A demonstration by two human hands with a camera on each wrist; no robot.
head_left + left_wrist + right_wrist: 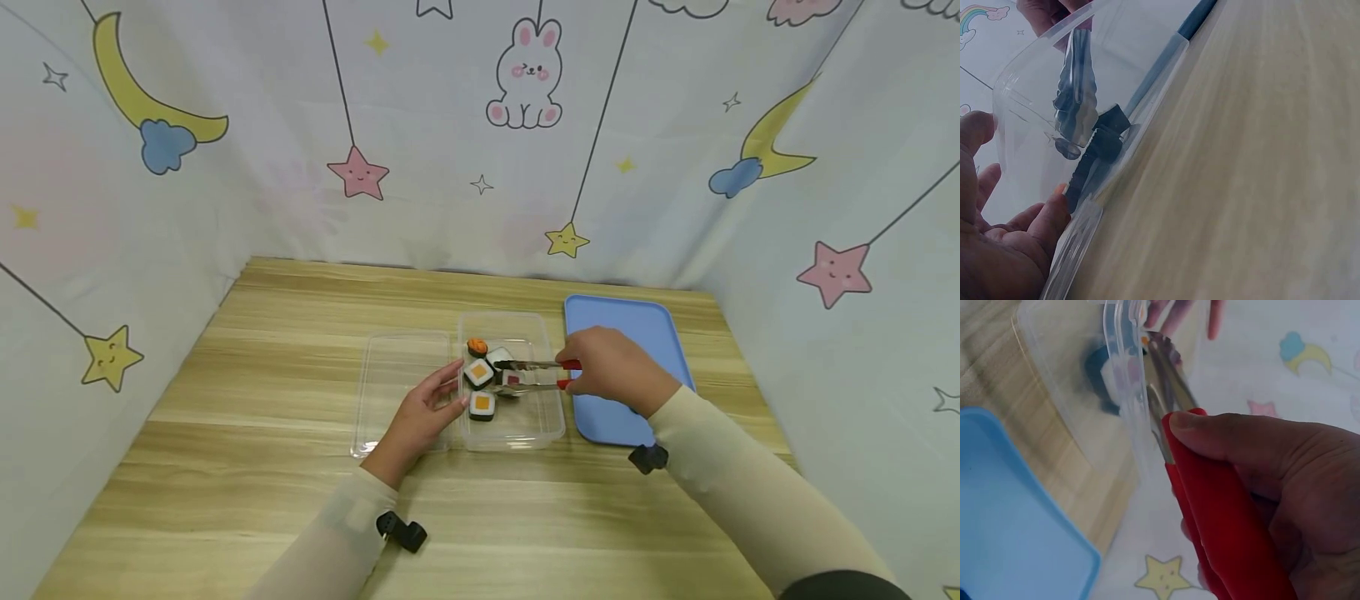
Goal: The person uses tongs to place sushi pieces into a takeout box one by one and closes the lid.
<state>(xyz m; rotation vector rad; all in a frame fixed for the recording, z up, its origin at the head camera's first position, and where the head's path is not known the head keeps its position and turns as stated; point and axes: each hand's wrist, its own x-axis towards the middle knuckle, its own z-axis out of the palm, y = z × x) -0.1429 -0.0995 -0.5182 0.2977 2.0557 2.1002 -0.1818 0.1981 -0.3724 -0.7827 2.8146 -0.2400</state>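
Note:
A clear plastic box (551,425) holds several toy sushi pieces. Orange-centred square rolls (482,405) lie on its left side, with an orange-topped piece (477,347) behind them. My right hand (611,367) grips metal tongs (1229,519) by their red handles. The metal tips reach leftward over the box's right wall, around a white roll with a dark red centre (513,378); I cannot tell whether they pinch it. At the box's left wall, my left hand (427,417) rests with fingers spread along the side, thumb nearer the front, as the left wrist view also shows.
Left of the box, partly beneath my left hand, lies a clear lid (386,383). A blue tray (611,421) is on the right, under my right hand and forearm. Patterned cloth (450,225) hangs behind and along both sides of the wooden table (262,467).

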